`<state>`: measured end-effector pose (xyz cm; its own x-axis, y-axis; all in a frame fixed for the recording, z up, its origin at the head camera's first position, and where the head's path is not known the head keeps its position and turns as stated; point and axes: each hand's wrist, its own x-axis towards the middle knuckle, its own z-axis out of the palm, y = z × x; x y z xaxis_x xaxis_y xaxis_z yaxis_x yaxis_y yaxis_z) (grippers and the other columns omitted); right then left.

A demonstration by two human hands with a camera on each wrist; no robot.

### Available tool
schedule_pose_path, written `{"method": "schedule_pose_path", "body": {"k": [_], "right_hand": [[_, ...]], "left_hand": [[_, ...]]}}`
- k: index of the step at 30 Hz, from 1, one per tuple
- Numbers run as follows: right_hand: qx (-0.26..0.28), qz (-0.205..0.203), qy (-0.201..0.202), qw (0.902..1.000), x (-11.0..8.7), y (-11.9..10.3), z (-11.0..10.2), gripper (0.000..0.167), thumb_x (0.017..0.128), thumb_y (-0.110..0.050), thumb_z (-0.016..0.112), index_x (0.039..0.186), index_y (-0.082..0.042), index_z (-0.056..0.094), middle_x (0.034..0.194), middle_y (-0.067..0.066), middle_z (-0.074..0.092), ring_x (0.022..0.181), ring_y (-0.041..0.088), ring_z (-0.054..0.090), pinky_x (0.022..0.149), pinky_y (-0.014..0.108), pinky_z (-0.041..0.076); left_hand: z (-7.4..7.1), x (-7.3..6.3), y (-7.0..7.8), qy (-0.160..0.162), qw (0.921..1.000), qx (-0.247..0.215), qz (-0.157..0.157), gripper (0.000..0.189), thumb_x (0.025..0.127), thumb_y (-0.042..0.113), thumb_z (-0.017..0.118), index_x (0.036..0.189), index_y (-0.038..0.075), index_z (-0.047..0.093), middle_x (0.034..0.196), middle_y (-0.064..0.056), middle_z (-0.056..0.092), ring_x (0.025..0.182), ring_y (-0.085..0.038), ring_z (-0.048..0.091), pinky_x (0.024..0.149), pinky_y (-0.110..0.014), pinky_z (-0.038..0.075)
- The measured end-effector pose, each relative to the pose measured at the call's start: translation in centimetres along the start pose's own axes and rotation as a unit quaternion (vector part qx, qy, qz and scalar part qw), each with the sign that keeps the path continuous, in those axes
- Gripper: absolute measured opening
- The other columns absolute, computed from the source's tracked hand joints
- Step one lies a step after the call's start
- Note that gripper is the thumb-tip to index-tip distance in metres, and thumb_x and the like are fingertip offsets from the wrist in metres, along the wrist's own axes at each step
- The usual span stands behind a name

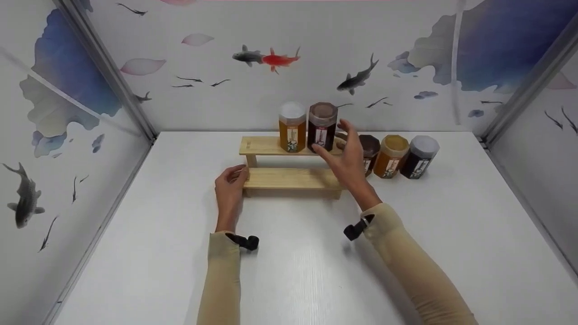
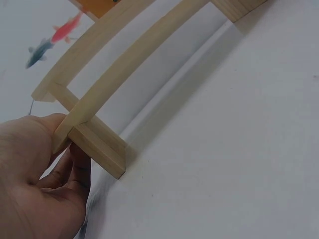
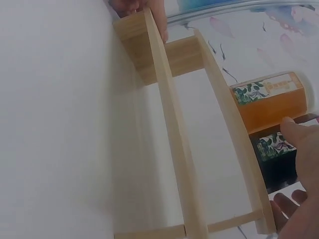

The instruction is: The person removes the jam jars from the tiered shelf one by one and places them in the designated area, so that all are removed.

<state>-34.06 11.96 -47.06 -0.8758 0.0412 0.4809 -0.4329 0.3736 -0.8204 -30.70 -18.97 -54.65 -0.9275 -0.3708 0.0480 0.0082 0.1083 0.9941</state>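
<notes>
We judge the dark jar (image 1: 322, 128) to be fairly heavy, stiff and perhaps slippery, best held by opposite flat sides below its lid (image 1: 323, 110); it stands upright on the upper shelf (image 1: 264, 145) of the wooden rack (image 1: 293, 178), beside an amber jar (image 1: 292, 133). The right grip (image 1: 349, 163) is spread wide about it, fingers off its side, though we cannot tell whether the thumb touches. The left grip (image 1: 231, 186) pinches the rack's lower left end. In the left wrist view we see fingers (image 2: 79, 169) curled beneath that end; only the head view shows us three more jars (image 1: 393, 158) on the bench (image 1: 289, 262)
</notes>
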Motion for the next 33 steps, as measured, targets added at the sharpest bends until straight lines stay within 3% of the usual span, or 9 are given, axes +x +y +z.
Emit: {"method": "schedule_pose_path", "body": {"k": [7,18,27,33], "right_hand": [[-0.014,0.008,0.009,0.9998,0.5,-0.2,1.2,0.105,0.092,-0.035,0.090,0.172,-0.014,0.026,0.168,0.018,0.045,0.149,0.036,0.055,0.118,0.048,0.051],[0.005,-0.037,0.043,0.9984,0.4,-0.3,1.4,0.089,0.092,-0.029,0.089,0.166,-0.017,0.041,0.159,0.015,0.056,0.140,0.034,0.062,0.110,0.045,0.057],[0.050,-0.068,0.082,0.9931,-0.4,-0.8,-1.0,0.088,0.087,-0.025,0.094,0.162,-0.015,0.048,0.151,0.009,0.063,0.132,0.026,0.067,0.104,0.042,0.061],[0.059,-0.064,0.085,0.9926,-1.2,-1.1,-3.8,0.088,0.085,-0.015,0.094,0.161,-0.013,0.049,0.144,0.009,0.067,0.125,0.023,0.070,0.103,0.051,0.060]], "left_hand": [[0.0,0.0,-0.2,0.005,1.0000,0.008,-0.002,0.028,0.104,0.035,0.075,0.125,0.017,0.077,0.120,-0.006,0.075,0.111,-0.018,0.070,0.087,-0.023,0.056],[-0.1,0.1,-0.1,0.000,1.0000,0.005,0.006,0.028,0.104,0.036,0.076,0.125,0.017,0.077,0.119,-0.005,0.076,0.112,-0.018,0.070,0.086,-0.023,0.057],[0.0,0.1,0.0,-0.002,1.0000,0.006,-0.007,0.029,0.103,0.037,0.076,0.125,0.019,0.077,0.120,-0.004,0.075,0.112,-0.017,0.070,0.089,-0.024,0.057],[-0.1,0.1,0.0,0.000,0.9999,0.010,-0.010,0.029,0.104,0.038,0.076,0.125,0.019,0.077,0.120,-0.003,0.075,0.112,-0.016,0.069,0.088,-0.023,0.056]]}}
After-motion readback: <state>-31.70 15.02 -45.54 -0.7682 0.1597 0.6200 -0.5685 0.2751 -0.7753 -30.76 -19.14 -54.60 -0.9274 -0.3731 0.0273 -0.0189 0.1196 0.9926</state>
